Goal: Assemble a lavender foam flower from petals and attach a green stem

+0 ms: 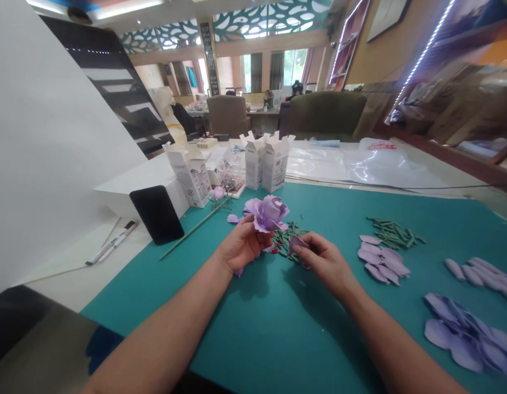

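A purple flower with layered petals is held up by my left hand, whose fingers close round its base. Just right of it, my right hand pinches a single purple petal between thumb and fingers. The flower and this petal are apart. Beneath and behind both hands, small green pieces and a few red bits are scattered on the green mat. More purple petals show partly behind my left hand.
Light petals, green sticks, rolled petals and darker petals lie right. A pink flower stem, black phone and pens are left. Open boxes and plastic bags stand or lie behind.
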The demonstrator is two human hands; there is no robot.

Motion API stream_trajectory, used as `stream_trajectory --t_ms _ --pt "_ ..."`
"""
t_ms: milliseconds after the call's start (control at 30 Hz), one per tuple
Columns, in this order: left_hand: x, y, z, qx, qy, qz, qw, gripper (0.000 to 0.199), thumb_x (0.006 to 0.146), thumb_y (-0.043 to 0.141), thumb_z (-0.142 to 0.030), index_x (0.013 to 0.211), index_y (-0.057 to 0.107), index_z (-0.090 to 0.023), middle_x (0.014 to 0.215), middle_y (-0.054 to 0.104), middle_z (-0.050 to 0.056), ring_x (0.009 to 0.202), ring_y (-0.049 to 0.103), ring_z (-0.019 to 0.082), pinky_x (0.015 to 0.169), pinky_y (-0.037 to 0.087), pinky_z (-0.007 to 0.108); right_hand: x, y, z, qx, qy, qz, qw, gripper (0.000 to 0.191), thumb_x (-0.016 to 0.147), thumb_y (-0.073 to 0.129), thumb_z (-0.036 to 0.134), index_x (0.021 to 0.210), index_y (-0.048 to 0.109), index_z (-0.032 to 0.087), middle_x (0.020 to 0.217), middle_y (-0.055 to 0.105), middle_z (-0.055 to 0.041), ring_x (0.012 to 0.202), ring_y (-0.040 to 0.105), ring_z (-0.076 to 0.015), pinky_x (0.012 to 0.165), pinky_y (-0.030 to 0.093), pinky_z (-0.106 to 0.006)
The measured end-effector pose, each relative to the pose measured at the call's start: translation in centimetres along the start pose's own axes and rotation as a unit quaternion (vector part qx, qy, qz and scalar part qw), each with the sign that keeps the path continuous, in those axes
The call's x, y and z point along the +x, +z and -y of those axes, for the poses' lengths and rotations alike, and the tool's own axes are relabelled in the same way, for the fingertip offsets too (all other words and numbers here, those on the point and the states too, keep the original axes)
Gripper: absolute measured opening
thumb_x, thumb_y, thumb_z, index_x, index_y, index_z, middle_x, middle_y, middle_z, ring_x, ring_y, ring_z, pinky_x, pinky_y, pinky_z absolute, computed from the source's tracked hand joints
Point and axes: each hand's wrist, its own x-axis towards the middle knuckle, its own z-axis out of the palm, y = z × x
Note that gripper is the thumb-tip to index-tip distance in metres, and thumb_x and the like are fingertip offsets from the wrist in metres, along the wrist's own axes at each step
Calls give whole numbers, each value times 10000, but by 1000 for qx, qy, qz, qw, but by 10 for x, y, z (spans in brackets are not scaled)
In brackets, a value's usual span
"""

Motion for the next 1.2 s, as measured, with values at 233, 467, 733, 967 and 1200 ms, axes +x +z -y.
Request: stream_trajectory --t_ms 233,467,733,967,1200 --pt "-4 7 0 35 -17 13 999 282 603 768 -157 842 619 -154 803 702 61 594 605 112 614 503 256 -6 -3 17 21 -9 -38 999 320 753 610 507 742 539 195 585 422 46 531 376 -105 490 306 -239" --pt "-5 8 1 35 -21 23 999 292 583 793 -184 832 646 -144 808 692 60 597 592 113 596 495 249 -15 -6 23 -27 -86 -43 995 219 876 509 393 910 604 198 718 573 -10 647 517 -140 569 419 -256" --pt "-5 6 4 30 -30 38 998 328 599 787 -177 906 669 -170 805 690 36 642 598 120 631 495 246 -23 -2 36 -144 -249 -110 951 148 891 544 299 889 677 234 805 582 -41 769 547 -172 648 465 -288" --pt "-4 6 6 9 -43 38 998 234 661 772 -253 848 672 -154 781 698 39 627 617 125 633 494 252 -25 -3 41 -171 -258 -117 944 123 903 521 275 918 637 237 771 601 -31 724 539 -169 623 450 -290" --pt "-2 1 12 -23 -85 0 996 165 781 643 -251 840 698 -108 806 718 92 688 656 165 666 486 279 -24 0 39 -193 -274 -124 934 81 880 494 214 818 544 227 725 543 -15 692 504 -155 632 425 -286"
